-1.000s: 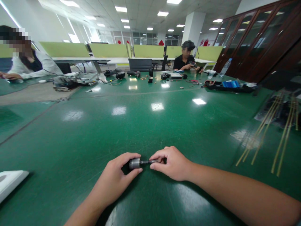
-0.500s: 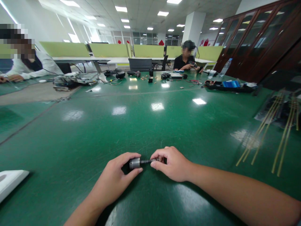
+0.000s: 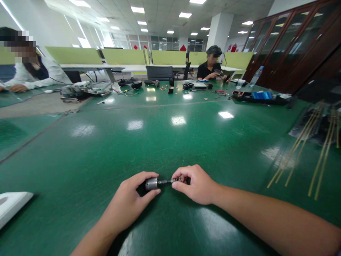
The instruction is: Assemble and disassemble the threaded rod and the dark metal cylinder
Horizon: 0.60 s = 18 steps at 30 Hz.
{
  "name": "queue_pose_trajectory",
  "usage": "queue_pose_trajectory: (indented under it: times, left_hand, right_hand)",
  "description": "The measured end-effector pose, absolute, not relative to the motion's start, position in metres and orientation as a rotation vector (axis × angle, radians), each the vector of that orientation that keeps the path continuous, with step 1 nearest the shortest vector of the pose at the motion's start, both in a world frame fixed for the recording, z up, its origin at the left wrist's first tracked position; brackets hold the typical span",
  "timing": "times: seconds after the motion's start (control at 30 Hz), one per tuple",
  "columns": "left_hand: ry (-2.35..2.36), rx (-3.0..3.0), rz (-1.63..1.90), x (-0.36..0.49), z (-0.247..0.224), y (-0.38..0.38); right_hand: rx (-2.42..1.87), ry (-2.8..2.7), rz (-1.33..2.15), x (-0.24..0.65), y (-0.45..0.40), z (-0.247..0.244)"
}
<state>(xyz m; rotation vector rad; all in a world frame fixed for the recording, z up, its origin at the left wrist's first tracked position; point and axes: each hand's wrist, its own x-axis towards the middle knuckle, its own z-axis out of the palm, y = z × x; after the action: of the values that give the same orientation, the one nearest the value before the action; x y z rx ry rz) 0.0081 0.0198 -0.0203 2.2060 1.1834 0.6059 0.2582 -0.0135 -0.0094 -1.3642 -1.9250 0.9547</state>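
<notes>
Green tabletop (image 3: 144, 145): left hand (image 3: 126, 195) cups cylinder (image 3: 151, 184); toward three o'clock right hand (image 3: 198, 185) pinches shaft (image 3: 164, 181) farther out, baring slightly more

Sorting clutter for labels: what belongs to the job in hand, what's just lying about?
Job, apparently: metal cylinder, held by left hand; slim shaft, pinched by right hand.
Seemingly lying about: yellowish sticks, plastic bottle, blue item, white object at left edge.
</notes>
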Motion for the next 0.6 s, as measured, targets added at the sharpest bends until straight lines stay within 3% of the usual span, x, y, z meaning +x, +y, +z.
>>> queue_pose_trajectory:
  times: [0.6]
  left_hand:
    - [1.185, 2.195, 0.612, 0.0082, -0.0205, 0.0189]
  right_hand:
    - [-1.344, -1.903, 0.99, 0.2591, -0.0143, -0.0099]
